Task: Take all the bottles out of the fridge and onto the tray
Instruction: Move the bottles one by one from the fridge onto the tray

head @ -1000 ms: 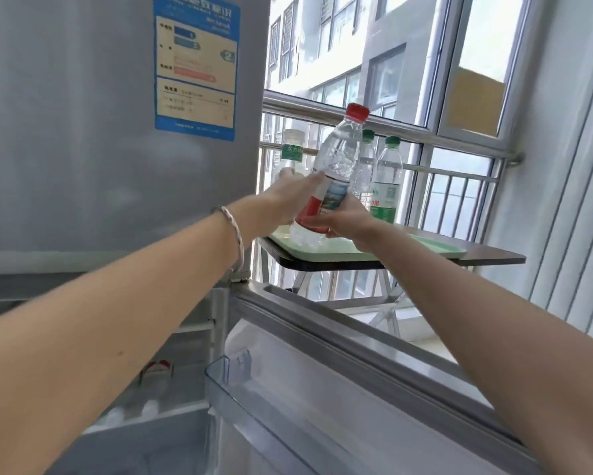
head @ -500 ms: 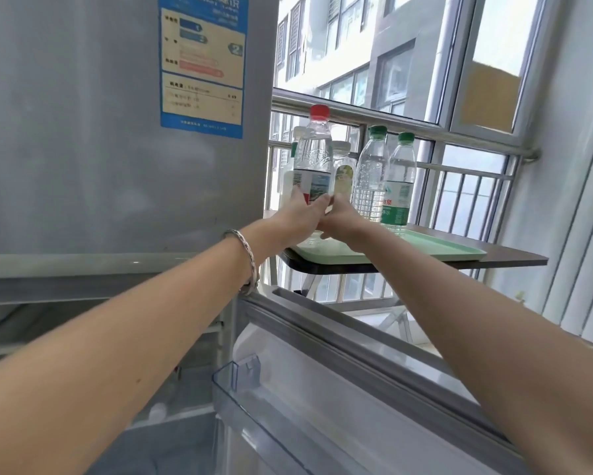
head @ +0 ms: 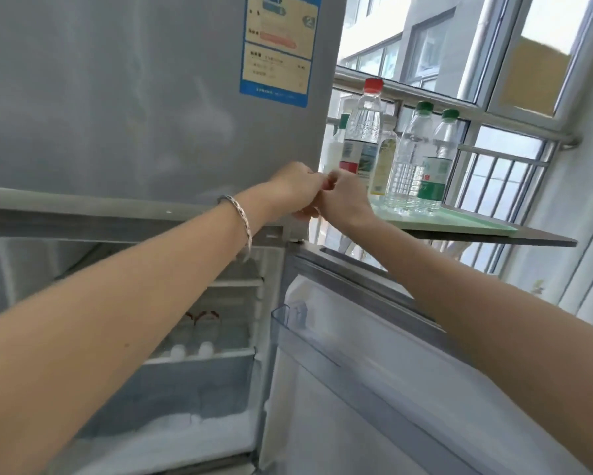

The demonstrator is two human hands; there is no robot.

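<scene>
A red-capped clear bottle (head: 363, 132) stands upright at the near left of the pale green tray (head: 466, 222). Beside it on the tray are a small yellow-labelled bottle (head: 384, 159), two green-capped bottles (head: 425, 159) and a white bottle (head: 334, 149) behind. My left hand (head: 298, 188) and my right hand (head: 346, 198) sit close together just in front of the red-capped bottle's base, fingers loosely curled, nothing visibly held. My right hand hides the bottle's bottom. Inside the open fridge (head: 219, 303), several more bottles (head: 199, 341) stand on a shelf.
The tray lies on a dark table (head: 535, 238) by a railed window. The open fridge door (head: 391, 371) with its clear shelf juts out below my right arm. The closed grey upper door (head: 133, 97) with a blue sticker fills the left.
The red-capped bottle went from tilted in both hands to upright on the tray. Both hands have come off it and drawn back toward me, close together.
</scene>
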